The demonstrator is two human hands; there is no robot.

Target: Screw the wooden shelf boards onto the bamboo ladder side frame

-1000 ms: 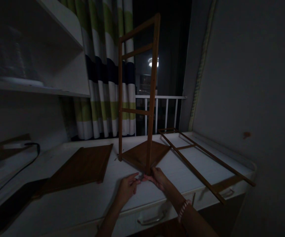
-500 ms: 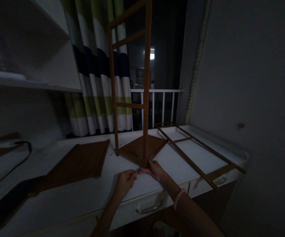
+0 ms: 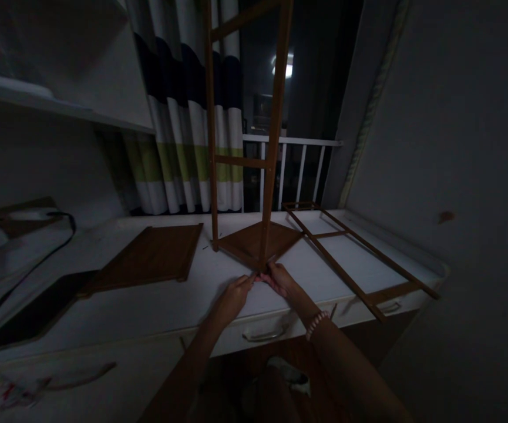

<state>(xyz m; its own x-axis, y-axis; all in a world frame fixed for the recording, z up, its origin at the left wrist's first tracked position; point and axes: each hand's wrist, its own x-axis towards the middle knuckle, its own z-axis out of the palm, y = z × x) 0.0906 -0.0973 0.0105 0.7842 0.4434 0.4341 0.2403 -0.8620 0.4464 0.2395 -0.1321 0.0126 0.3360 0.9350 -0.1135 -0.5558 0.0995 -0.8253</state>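
Observation:
A tall brown wooden ladder-like frame [image 3: 269, 200] stands upright on the white desk, at the edge of a square wooden panel [image 3: 247, 239]. My right hand [image 3: 280, 279] is closed around the foot of the frame's near leg, where leg and panel corner meet. Close beside it, my left hand [image 3: 235, 298] pinches at the same corner; whatever sits between its fingertips is too small and dark to make out. Left of the frame's far leg lie small dark screw-like pieces [image 3: 205, 247].
Another wooden panel [image 3: 148, 258] lies at left, partly over a dark flat sheet [image 3: 37, 311]. A second frame [image 3: 330, 252] lies flat at right, its ends jutting past the front edge. A black cable [image 3: 37, 264], a drawer handle [image 3: 265, 336] and a striped curtain [image 3: 178, 147] are around.
The view has tilted down, so everything sits higher in the picture. My left hand has come nearer to the leg's foot and my right hand. The frame still stands upright.

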